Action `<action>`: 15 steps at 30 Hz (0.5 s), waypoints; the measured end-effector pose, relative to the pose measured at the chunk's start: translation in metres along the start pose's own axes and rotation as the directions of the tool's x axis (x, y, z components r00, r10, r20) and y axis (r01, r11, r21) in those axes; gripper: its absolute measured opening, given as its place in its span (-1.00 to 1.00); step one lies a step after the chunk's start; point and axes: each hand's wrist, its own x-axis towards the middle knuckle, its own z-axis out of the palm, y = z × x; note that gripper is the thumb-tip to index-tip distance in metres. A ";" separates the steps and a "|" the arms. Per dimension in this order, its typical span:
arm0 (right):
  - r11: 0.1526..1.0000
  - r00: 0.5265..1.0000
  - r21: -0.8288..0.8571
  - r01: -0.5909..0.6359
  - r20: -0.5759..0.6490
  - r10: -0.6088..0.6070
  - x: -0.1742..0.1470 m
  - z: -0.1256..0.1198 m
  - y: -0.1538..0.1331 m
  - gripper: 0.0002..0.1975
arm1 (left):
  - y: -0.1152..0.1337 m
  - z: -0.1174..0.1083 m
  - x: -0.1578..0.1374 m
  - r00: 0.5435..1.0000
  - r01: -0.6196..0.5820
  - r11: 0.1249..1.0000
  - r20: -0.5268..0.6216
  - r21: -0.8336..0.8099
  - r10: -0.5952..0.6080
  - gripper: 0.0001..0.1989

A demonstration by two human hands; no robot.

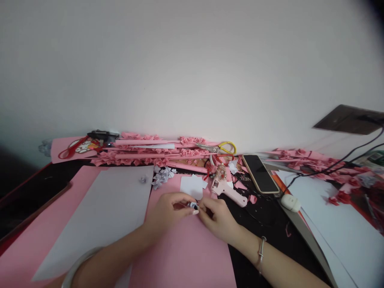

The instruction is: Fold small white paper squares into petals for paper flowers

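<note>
A small pale bluish-white folded paper piece is held over the pink paper sheet. My left hand pinches it between thumb and fingertips. From the other side, the closed fingertips of my right hand meet its right edge; the exact grip there is small and partly hidden. Just beyond my hands lie white paper squares. A cluster of pale paper flowers sits past my left hand, and a pink glue gun lies past my right hand.
Bundles of pink paper flowers line the wall, with yellow-handled scissors on top. Rightward are a phone, a white earbud case, dark cables and white sheets. A large white sheet covers the left.
</note>
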 end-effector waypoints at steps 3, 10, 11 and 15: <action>1.000 1.000 -0.004 -0.020 -0.013 0.020 0.000 0.000 0.000 -0.78 | 0.002 -0.001 -0.001 0.999 -0.051 0.996 -0.005 0.074 0.052 -0.85; 0.996 0.997 0.032 -0.078 -0.024 0.079 0.001 0.000 -0.001 -0.78 | 0.001 -0.001 0.000 0.997 -0.077 0.995 -0.010 0.059 0.078 -0.82; 0.996 0.996 0.033 -0.081 -0.025 0.082 0.001 0.000 0.000 -0.78 | 0.000 -0.001 0.000 0.997 -0.071 0.996 -0.006 0.045 0.071 -0.81; 0.996 0.995 0.021 -0.082 -0.048 0.083 0.000 0.001 0.002 -0.75 | -0.003 0.001 -0.001 0.999 -0.050 0.999 0.006 -0.002 0.050 -0.86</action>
